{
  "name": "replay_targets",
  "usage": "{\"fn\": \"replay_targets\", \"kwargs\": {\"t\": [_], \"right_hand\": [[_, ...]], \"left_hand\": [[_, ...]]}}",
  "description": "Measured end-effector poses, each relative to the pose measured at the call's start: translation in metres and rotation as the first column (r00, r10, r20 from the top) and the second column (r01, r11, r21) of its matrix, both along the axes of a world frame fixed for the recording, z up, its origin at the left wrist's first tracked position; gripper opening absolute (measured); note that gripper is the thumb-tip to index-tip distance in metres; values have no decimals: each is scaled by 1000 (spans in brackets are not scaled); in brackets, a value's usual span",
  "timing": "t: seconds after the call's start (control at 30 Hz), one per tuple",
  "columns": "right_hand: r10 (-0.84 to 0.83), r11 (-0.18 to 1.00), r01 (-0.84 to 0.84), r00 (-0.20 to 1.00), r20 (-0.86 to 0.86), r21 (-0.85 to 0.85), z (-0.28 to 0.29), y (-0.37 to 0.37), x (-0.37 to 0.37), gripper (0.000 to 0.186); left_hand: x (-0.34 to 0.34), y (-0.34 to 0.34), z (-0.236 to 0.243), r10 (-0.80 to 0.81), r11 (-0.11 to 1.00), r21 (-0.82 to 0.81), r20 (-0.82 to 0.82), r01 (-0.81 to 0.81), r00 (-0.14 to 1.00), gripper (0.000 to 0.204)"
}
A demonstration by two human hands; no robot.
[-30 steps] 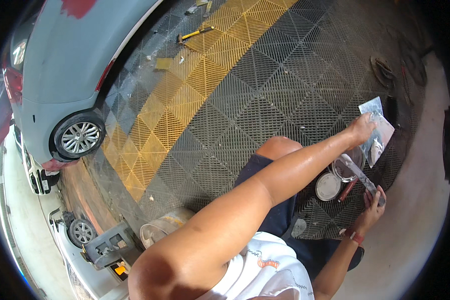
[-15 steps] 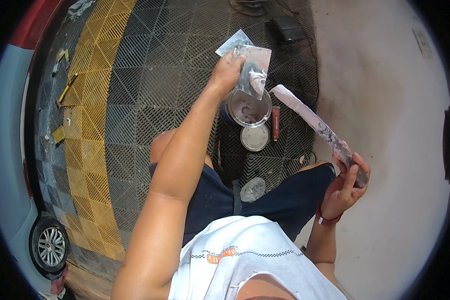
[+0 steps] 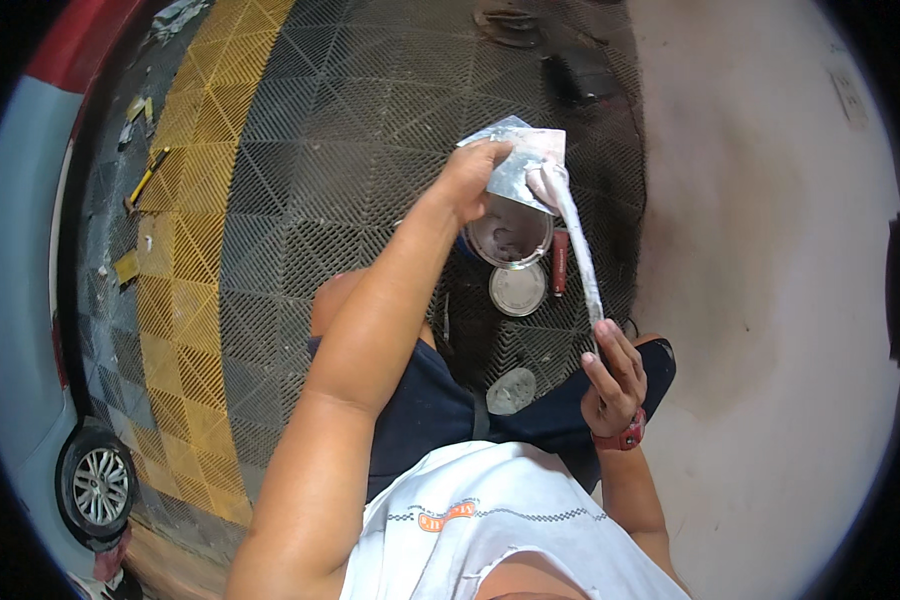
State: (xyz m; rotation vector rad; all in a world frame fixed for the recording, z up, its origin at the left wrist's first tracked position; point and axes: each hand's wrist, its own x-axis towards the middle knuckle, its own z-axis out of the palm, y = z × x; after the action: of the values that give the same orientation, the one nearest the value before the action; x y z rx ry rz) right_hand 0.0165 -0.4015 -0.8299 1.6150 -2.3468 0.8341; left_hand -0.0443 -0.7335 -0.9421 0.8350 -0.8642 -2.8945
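Note:
My left hand [image 3: 465, 182] grips a flat metal putty plate [image 3: 513, 178], with the corner of another bluish sheet showing behind it. On the plate's right edge sits a dollop of pale pinkish putty [image 3: 542, 180]. Between thumb and fingers, my right hand [image 3: 615, 388] holds a long flat stick [image 3: 582, 255] smeared with putty, seen nearly edge-on. Its far end meets the dollop on the plate. Directly below the plate stands an open round can [image 3: 544, 250] with greyish putty inside. Nearer me are a round lid [image 3: 517, 290] and a red tube [image 3: 559, 262].
I sit low over a grid-tile floor [image 3: 310, 180] with a yellow strip [image 3: 185, 300]. A yellow-handled hammer [image 3: 148, 180] and scraps lie left, beside a car wheel [image 3: 98, 487]. A pale wall-like surface [image 3: 760, 300] borders the right. Dark objects [image 3: 580, 75] lie at the far side.
My right hand has swung left and turned the stick edge-on, bringing its tip onto the putty. The plate in my left hand has shifted slightly right and nearer.

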Motion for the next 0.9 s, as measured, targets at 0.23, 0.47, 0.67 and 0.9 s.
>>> {"fn": "replay_targets", "kwargs": {"t": [0.23,0.47,0.67,0.9], "right_hand": [[-263,906,334,926,271,-261,-4,0,27,27],[-385,737,626,698,604,-255,22,-23,11,32],[-364,811,550,742,563,-200,27,-40,-3,32],[-344,842,537,453,822,56,-48,-69,-71,50]], "left_hand": [[-20,38,-23,191,910,-386,70,-150,979,43],[-11,33,-21,226,618,-721,-220,-314,949,51],[0,25,-14,159,651,-718,-189,-247,969,65],[-12,30,-26,231,848,-385,-350,-364,908,36]]}}
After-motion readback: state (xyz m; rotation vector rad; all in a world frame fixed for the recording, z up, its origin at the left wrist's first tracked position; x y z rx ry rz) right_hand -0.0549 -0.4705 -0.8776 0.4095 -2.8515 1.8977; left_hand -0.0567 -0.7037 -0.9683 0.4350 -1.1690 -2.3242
